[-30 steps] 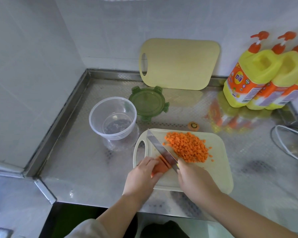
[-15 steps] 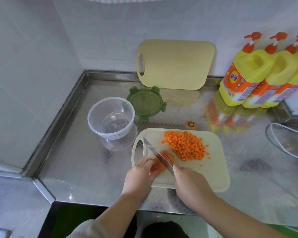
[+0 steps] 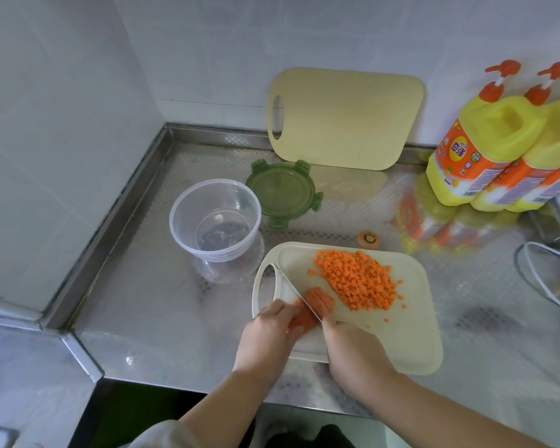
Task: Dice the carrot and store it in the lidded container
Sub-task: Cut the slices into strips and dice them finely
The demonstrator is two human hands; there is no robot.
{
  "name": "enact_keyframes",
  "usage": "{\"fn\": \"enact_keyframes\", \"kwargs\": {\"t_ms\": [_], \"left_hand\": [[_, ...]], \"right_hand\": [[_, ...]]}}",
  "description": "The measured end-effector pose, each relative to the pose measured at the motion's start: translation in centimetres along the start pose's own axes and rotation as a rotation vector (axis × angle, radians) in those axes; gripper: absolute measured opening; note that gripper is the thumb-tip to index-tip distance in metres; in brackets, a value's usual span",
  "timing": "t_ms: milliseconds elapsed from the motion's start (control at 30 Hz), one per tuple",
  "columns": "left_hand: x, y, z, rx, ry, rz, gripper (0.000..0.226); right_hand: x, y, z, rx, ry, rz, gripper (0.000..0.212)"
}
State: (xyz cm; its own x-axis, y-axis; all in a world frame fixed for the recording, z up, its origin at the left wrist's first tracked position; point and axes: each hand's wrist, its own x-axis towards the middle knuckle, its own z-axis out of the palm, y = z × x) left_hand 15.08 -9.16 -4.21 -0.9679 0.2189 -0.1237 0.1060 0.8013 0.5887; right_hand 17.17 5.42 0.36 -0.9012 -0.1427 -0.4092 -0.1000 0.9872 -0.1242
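Observation:
On the pale cutting board [image 3: 411, 344] lies a heap of diced carrot [image 3: 358, 279]. A carrot piece [image 3: 317, 302], partly sliced, lies at the board's near left. My left hand [image 3: 269, 331] holds its near end with curled fingers. My right hand [image 3: 353, 347] grips the handle of a knife [image 3: 291, 291], whose blade cuts down across the carrot piece. The clear round container [image 3: 215, 218] stands empty to the left of the board. Its green lid [image 3: 283, 192] lies flat behind it.
A second yellow cutting board [image 3: 345, 118] leans against the back wall. Yellow detergent bottles [image 3: 485, 147] stand at the right. A carrot end [image 3: 368, 237] lies behind the board. A white cable [image 3: 537, 276] curls at the far right. The steel counter has a raised rim on the left.
The knife has stepped along the carrot piece toward my left hand, leaving more slices on the blade's far side. My left hand has drawn back a little.

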Motion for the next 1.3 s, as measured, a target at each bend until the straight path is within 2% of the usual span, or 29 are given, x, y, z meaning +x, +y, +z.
{"fn": "enact_keyframes", "kwargs": {"t_ms": [100, 200, 233, 300, 400, 500, 633, 833, 1067, 1300], "left_hand": [[0.1, 0.0, -0.1, 0.009, -0.006, -0.003, 0.031], [0.0, 0.2, -0.3, 0.001, -0.012, -0.002, 0.026], [-0.1, 0.1, -0.3, -0.009, -0.007, 0.003, 0.026], [-0.3, 0.0, -0.2, -0.051, 0.010, 0.013, 0.027], [-0.7, -0.1, -0.1, -0.068, 0.041, 0.008, 0.030], [-0.8, 0.0, 0.1, -0.045, 0.042, -0.014, 0.030], [-0.8, 0.2, 0.2, -0.067, 0.054, -0.041, 0.028], [-0.7, 0.3, 0.1, -0.044, 0.031, -0.039, 0.028], [-0.3, 0.0, 0.0, 0.002, -0.015, -0.036, 0.024], [-0.3, 0.0, 0.0, -0.002, -0.015, -0.036, 0.031]], "right_hand": [[0.1, 0.2, 0.0, 0.036, 0.011, 0.022, 0.048], [0.0, 1.0, -0.1, 0.184, 0.013, 0.058, 0.007], [-0.2, 1.2, -0.3, 0.216, 0.033, 0.066, 0.005], [-0.7, 1.5, -0.7, 0.209, 0.088, 0.057, 0.006], [-1.4, 1.2, -1.4, 0.106, 0.159, 0.015, 0.020], [-2.1, 0.6, -1.5, 0.059, 0.142, -0.014, 0.030], [-2.6, 0.0, -1.2, 0.066, 0.094, -0.009, 0.053], [-2.4, -0.4, -1.0, 0.042, 0.074, 0.002, 0.053], [-1.3, -0.5, 0.0, 0.015, 0.029, 0.018, 0.042], [-0.5, -0.6, 0.6, 0.013, -0.004, 0.037, 0.043]]}}
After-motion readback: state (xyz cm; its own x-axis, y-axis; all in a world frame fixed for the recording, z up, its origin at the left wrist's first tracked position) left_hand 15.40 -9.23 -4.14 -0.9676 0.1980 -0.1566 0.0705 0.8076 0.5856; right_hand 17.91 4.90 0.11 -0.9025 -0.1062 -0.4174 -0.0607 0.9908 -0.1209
